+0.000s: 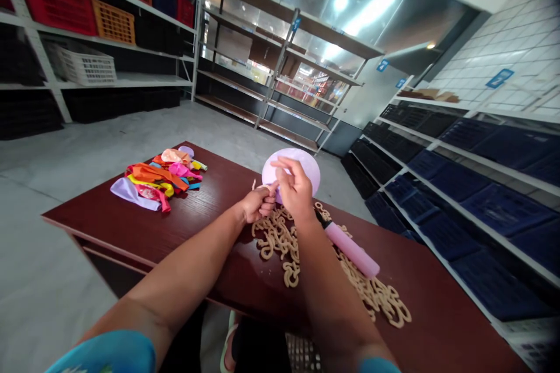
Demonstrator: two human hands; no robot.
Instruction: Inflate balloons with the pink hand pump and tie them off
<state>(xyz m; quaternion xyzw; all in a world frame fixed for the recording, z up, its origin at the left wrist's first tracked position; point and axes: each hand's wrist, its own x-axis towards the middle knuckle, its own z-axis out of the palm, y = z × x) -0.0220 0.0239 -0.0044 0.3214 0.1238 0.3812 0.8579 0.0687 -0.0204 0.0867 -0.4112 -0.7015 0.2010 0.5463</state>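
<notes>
An inflated lilac balloon [312, 172] is above the far edge of the table, behind my two hands. My left hand [259, 204] is closed, its fingers curled round the balloon's neck, with a small pale end sticking up beside the knuckles. Close in front of the balloon is my right hand [295, 186], its fingers bent and apart near my left fingertips. Whether it touches the neck cannot be told. Below my hands lies a spread of tan, curly, hook-shaped pieces [277, 236]. A pink hand pump [353, 249] with a black end rests on them, right of my right forearm.
Limp, many-coloured balloons [160, 178] are piled on the left of the dark red table [192, 233]. Shelves with red and orange crates [114, 22] stand at the left. A rack [266, 99] is behind the table. Dark blue crates [472, 204] fill the right-hand shelves.
</notes>
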